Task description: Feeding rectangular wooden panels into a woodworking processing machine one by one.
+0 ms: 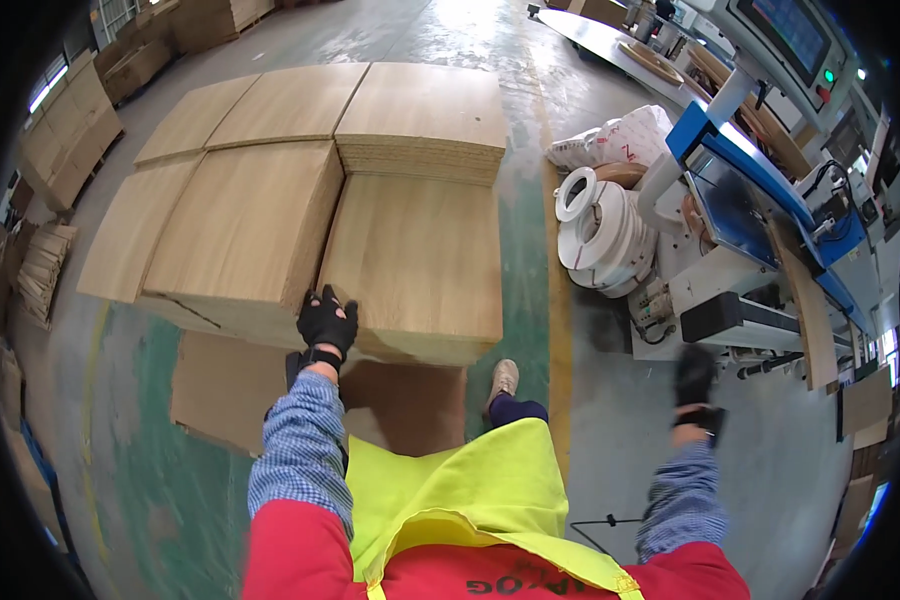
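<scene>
My left hand [328,322], in a black glove with bare fingertips, rests on the near edge of a stack of wood-grain boards [415,260]. Its fingers are apart, beside the gap that parts this stack from the taller stack of boards [245,215] on the left. Off to the right, my right hand [694,376], in a black glove too, hangs over the grey floor below the machine. Motion smears its fingers, and nothing can be made out in it.
More board stacks [420,105] stand behind, and brown cardboard sheets [232,385] lie underneath. Rolls of white edging strip [610,240] sit at the right, beside a blue and white machine [740,210] with a screen [788,35]. Cardboard-coloured stacks [70,135] line the far left.
</scene>
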{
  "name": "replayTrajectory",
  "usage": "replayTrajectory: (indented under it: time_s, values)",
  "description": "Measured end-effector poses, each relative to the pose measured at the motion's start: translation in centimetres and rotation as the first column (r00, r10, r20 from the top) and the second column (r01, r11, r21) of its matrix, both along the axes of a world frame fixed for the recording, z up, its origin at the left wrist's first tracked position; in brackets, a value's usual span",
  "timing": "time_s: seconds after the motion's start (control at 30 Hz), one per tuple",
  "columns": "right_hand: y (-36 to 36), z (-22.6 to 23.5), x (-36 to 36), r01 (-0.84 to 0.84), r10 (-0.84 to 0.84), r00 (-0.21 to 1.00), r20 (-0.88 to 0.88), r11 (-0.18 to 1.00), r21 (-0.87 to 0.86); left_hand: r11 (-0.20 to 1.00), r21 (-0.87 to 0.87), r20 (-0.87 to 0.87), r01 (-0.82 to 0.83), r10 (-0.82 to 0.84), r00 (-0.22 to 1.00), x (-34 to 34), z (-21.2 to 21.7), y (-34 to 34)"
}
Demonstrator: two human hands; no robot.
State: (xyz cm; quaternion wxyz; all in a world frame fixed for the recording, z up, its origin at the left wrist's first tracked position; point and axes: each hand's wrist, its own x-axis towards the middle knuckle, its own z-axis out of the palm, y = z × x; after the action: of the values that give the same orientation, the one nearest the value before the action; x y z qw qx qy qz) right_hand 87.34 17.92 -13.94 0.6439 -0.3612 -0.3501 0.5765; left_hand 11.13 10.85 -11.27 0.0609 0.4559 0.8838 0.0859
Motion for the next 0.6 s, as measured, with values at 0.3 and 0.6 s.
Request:
replayTrajectory:
  time_s: [0.3,0.6]
  values:
    - [2.6,-4.8,-39.5,-0.338,0.551,0.779,0.299,0.771,-0.54,0.974,0.202,-0.137,0.099,-0.072,0.988,5.2,-4.6,-6.0]
    - [-11.4,21.4,-33.2,-0.467,0.648,0.692,0.318,0.738,-0.487,0.729,0.476,0.266,0.493,-0.653,0.709,3.3,-5.3,-11.7]
